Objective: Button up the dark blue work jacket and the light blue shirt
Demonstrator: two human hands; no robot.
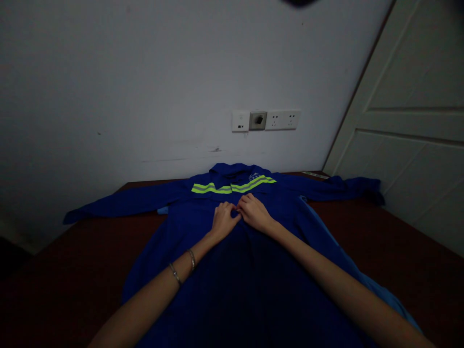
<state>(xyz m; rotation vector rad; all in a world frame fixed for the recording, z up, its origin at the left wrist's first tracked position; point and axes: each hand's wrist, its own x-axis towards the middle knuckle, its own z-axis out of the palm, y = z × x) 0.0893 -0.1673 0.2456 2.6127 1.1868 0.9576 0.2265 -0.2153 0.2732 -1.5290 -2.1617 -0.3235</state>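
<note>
On the desk [83, 261] | blue work jacket [192, 227], lime-grey chest stripes [253, 184], sleeves [126, 203] toward 9 and 3 o'clock | left hand [224, 220], right hand [253, 211]: fingers [245, 200] drawn together, pinching its front

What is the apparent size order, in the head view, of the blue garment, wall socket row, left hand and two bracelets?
1. Blue garment
2. Wall socket row
3. Left hand
4. Bracelets: the two look alike, so unranked between themselves
</note>
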